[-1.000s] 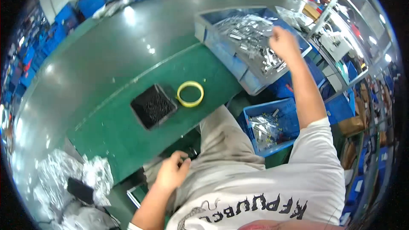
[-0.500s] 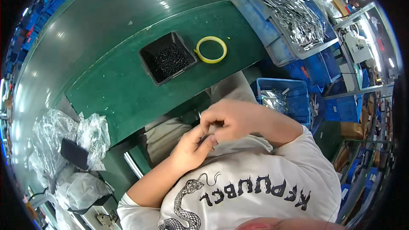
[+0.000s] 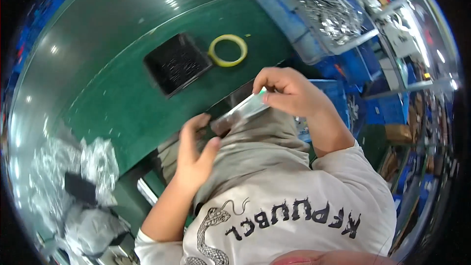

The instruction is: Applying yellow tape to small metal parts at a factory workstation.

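Between the thumb and fingers of my right hand (image 3: 289,91) is a long, flat, silvery piece (image 3: 245,108), with a bit of green at the gripped end. It slants down to the left over my lap, and motion blurs its lower end. Close to that lower end is my left hand (image 3: 194,149), thumb and fingers apart, with nothing visible in it. Beyond the hands, a black tray (image 3: 198,74) of small black parts rests on the green table. To its right lies a yellow tape roll (image 3: 211,51).
A large blue bin (image 3: 299,34) heaped with thin metal pieces (image 3: 324,5) stands at the far right. Lower down, my right arm partly covers a blue basket (image 3: 338,100). Clear plastic bags (image 3: 54,167) and a dark flat object (image 3: 80,189) lie at the left. The green table (image 3: 117,113) has a front edge near my lap.
My hands were together at my chest and have moved apart. The right hand went forward and right, and the silvery piece now shows in it. The left hand moved left and opened.
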The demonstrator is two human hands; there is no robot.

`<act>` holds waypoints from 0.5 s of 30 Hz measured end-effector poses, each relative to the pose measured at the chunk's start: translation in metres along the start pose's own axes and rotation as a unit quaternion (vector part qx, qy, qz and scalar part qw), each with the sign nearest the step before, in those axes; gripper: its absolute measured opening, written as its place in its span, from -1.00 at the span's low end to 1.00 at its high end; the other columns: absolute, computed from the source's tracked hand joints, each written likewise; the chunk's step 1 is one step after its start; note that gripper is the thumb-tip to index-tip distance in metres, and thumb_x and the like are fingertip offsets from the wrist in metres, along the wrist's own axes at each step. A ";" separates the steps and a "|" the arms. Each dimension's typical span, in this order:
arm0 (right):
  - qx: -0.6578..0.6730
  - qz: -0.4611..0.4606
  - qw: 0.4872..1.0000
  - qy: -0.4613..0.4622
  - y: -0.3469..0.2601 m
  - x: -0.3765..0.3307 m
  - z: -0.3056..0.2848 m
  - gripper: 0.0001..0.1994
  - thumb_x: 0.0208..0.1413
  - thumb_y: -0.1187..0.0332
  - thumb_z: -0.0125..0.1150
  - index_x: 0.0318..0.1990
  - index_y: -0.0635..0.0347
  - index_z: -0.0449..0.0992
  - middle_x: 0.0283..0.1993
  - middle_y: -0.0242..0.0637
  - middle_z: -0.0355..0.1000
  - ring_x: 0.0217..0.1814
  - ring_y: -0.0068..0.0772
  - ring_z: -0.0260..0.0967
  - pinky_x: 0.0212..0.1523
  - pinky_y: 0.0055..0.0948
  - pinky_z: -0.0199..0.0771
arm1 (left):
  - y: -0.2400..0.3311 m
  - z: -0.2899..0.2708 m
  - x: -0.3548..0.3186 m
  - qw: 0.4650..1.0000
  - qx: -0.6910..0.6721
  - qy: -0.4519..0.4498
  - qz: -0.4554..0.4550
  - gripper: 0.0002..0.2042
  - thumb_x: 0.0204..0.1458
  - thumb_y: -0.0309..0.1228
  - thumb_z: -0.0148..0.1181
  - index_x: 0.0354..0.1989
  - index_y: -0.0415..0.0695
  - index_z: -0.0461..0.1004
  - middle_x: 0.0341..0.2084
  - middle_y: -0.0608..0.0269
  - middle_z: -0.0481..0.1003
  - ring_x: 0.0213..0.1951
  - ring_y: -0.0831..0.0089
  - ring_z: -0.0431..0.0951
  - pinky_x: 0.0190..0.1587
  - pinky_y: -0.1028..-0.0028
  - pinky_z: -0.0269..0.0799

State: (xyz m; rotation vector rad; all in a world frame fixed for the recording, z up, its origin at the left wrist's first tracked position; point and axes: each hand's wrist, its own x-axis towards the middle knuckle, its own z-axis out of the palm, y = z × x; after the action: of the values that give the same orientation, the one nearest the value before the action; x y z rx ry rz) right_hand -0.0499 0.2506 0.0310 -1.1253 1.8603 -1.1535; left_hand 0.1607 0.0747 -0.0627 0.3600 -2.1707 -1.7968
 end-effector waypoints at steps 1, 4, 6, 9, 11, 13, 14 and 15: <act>-0.035 -0.058 0.996 0.065 0.009 -0.010 -0.015 -0.84 0.06 0.57 0.08 -0.19 0.22 0.45 -0.39 -0.51 0.36 -0.39 -0.75 0.22 -0.42 -0.65 0.17 | 0.001 -0.002 0.001 1.000 -0.006 0.014 0.010 -0.52 0.05 -0.49 0.18 0.17 -0.29 0.25 0.06 0.03 0.35 0.11 0.26 0.36 0.14 0.33 0.28; -0.060 -0.004 0.955 0.290 -0.012 -0.042 -0.063 -0.81 0.10 0.57 0.07 -0.12 0.21 0.46 -0.45 -0.52 0.33 -0.51 -0.75 0.17 -0.48 -0.67 0.15 | 0.000 -0.005 -0.003 0.998 0.044 0.025 0.036 -0.51 0.02 -0.50 0.14 0.17 -0.31 0.24 0.09 -0.02 0.32 0.12 0.17 0.34 0.15 0.26 0.27; -0.240 -0.079 0.875 0.412 -0.015 -0.056 -0.098 -0.79 0.12 0.55 0.08 -0.07 0.21 0.47 -0.44 -0.49 0.36 -0.48 -0.73 0.22 -0.43 -0.64 0.23 | -0.003 -0.002 -0.007 0.997 0.064 0.010 0.046 -0.51 0.02 -0.49 0.16 0.16 -0.30 0.24 0.08 -0.03 0.33 0.10 0.17 0.35 0.12 0.27 0.29; -0.417 -0.021 0.754 0.507 -0.026 -0.064 -0.135 -0.77 0.18 0.42 0.08 -0.02 0.22 0.45 -0.37 -0.29 0.48 -0.34 -0.47 0.45 -0.28 -0.45 0.44 | -0.003 0.006 -0.006 0.998 0.050 -0.018 0.029 -0.52 0.03 -0.49 0.18 0.15 -0.28 0.26 0.07 -0.01 0.33 0.09 0.20 0.35 0.09 0.29 0.32; -0.493 0.002 0.718 0.492 -0.010 -0.062 -0.163 -0.77 0.19 0.38 0.08 -0.03 0.22 0.45 -0.33 -0.19 0.50 -0.30 -0.28 0.48 -0.25 -0.34 0.46 | -0.001 0.009 -0.005 0.999 0.040 -0.024 0.027 -0.53 0.03 -0.50 0.18 0.14 -0.28 0.26 0.06 0.00 0.33 0.09 0.21 0.35 0.09 0.29 0.32; -0.550 0.074 0.705 0.442 0.002 -0.056 -0.172 -0.76 0.19 0.28 0.08 -0.07 0.21 0.43 -0.24 0.06 0.50 -0.16 0.14 0.46 -0.15 -0.06 0.45 | -0.001 0.007 -0.006 0.999 0.033 -0.022 0.023 -0.53 0.03 -0.50 0.18 0.14 -0.28 0.26 0.06 0.00 0.34 0.09 0.21 0.36 0.09 0.29 0.32; -0.595 0.069 0.679 0.424 0.016 -0.056 -0.176 -0.80 0.18 0.33 0.08 -0.12 0.22 0.42 -0.27 0.05 0.50 -0.18 0.14 0.45 -0.18 -0.04 0.44 | -0.001 0.007 -0.006 0.999 0.031 -0.021 0.019 -0.54 0.04 -0.50 0.18 0.14 -0.28 0.26 0.06 0.00 0.33 0.09 0.22 0.36 0.09 0.30 0.33; -0.586 0.104 0.697 0.400 0.024 -0.052 -0.173 -0.82 0.17 0.35 0.08 -0.14 0.22 0.42 -0.28 0.04 0.50 -0.18 0.14 0.45 -0.18 -0.03 0.43 | -0.001 0.006 -0.006 0.999 0.031 -0.015 0.011 -0.54 0.04 -0.50 0.17 0.14 -0.28 0.26 0.06 0.00 0.33 0.09 0.22 0.36 0.09 0.30 0.33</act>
State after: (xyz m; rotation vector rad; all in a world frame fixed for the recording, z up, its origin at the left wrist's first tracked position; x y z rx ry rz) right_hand -0.1843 0.3627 0.0807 -0.9296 3.5447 -0.1079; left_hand 0.1643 0.0824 -0.0655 0.3237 -2.2450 -1.7374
